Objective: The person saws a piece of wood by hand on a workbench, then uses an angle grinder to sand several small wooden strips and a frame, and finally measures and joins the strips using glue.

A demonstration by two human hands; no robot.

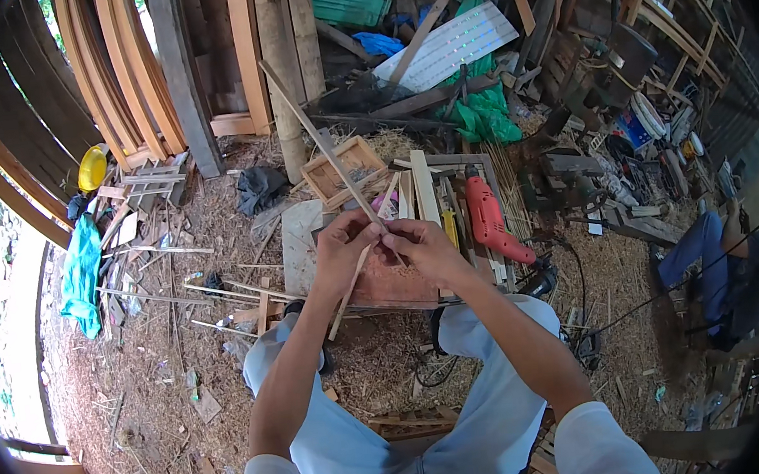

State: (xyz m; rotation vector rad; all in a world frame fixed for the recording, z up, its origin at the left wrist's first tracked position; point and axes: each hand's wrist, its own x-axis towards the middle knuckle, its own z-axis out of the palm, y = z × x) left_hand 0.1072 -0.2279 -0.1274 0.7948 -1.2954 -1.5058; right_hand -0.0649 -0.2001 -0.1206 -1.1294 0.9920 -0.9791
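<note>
A long, thin wooden strip (320,138) slants from the upper left down to my hands. My left hand (347,247) pinches it near its lower end. Close beside it, my right hand (426,249) closes on the same end, fingers bent together. A second thin strip (346,302) crosses beneath my hands toward my left knee; whether a hand also holds it, I cannot tell. Under both hands lies a reddish-brown wooden board (394,289) on a low work surface between my knees. A red power drill (489,217) lies to the right of my right hand.
Beyond my hands sits a shallow wooden tray (324,186) with small dark pieces inside. Pale wood pieces (424,187) lie beside it. A wooden post (285,109) stands behind. Strips and shavings cover the ground. At the right another person (720,264) sits low.
</note>
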